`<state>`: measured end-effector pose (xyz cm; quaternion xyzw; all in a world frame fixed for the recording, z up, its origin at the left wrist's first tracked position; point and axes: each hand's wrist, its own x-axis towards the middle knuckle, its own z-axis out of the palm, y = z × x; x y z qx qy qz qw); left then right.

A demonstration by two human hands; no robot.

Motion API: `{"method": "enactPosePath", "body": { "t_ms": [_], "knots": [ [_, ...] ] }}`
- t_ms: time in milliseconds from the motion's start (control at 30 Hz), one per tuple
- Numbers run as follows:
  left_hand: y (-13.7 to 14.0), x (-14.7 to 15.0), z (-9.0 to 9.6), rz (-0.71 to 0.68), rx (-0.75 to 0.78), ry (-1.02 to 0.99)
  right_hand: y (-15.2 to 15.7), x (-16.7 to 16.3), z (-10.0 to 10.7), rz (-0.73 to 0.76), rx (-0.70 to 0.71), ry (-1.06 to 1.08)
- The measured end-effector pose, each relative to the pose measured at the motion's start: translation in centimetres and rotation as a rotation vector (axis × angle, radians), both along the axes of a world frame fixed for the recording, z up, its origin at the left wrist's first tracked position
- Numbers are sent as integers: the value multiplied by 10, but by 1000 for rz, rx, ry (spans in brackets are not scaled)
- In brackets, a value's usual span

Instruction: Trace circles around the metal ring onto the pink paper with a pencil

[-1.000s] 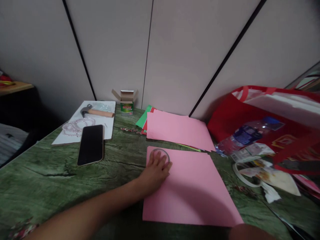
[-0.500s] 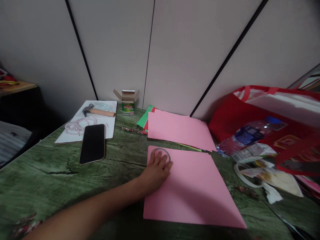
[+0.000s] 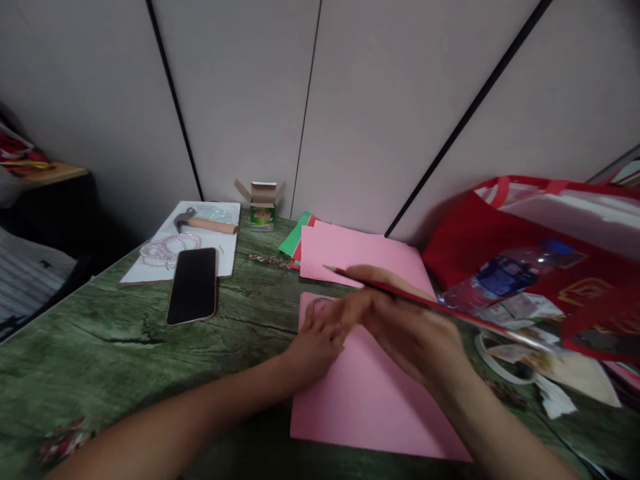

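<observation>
My left hand (image 3: 310,353) lies on a stack of pink paper (image 3: 345,413), fingers stretched over a thin round ring (image 3: 321,299) at its upper left corner. Only the ring's upper arc shows. Above the paper, my right hand (image 3: 417,330) grips a dark red pencil (image 3: 480,321), its sharpened tip pointing left. The pencil is held slanted in the air, and my right fingers overlap the left fingertips in the view, so whether they touch I cannot tell.
Behind lies another pink paper stack (image 3: 350,247) over green and red sheets. A phone (image 3: 193,287), bead strings (image 3: 163,251), a hammer (image 3: 210,225) and a small green box (image 3: 263,217) are at left. A bottle (image 3: 505,275), red bag (image 3: 460,220) and tape roll (image 3: 493,360) crowd the right.
My right hand has come into view from the right with the pencil in it. My left hand stays on the ring and paper. The view has shifted slightly.
</observation>
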<state>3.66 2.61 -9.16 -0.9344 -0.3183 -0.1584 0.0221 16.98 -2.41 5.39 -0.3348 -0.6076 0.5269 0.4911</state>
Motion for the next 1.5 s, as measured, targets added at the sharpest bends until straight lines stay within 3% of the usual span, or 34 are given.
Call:
{"method": "enactPosePath", "body": {
  "t_ms": [67, 167, 267, 400, 667, 900, 1267, 1500],
  "knots": [
    [0, 0, 3, -16, 16, 45, 40, -1, -10, 2, -65, 87],
    [1, 0, 4, -12, 48, 77, 87, 4, -41, -67, -172, 52],
    [1, 0, 1, -15, 65, 60, 102, 5, -68, -98, -201, -57],
    [2, 0, -2, -14, 50, 35, 106, -5, -83, -86, -135, -300],
    [0, -1, 5, -32, 0, 68, 105, -25, -83, 45, 81, -745],
    [0, -1, 7, -48, 0, 52, 105, -27, -80, 106, 208, -905],
    [-2, -1, 10, -49, -20, 103, 108, -38, -73, 136, 299, -1201],
    [0, -2, 8, -61, -9, 67, 116, -38, -73, 75, 291, -1251]
  ]
}}
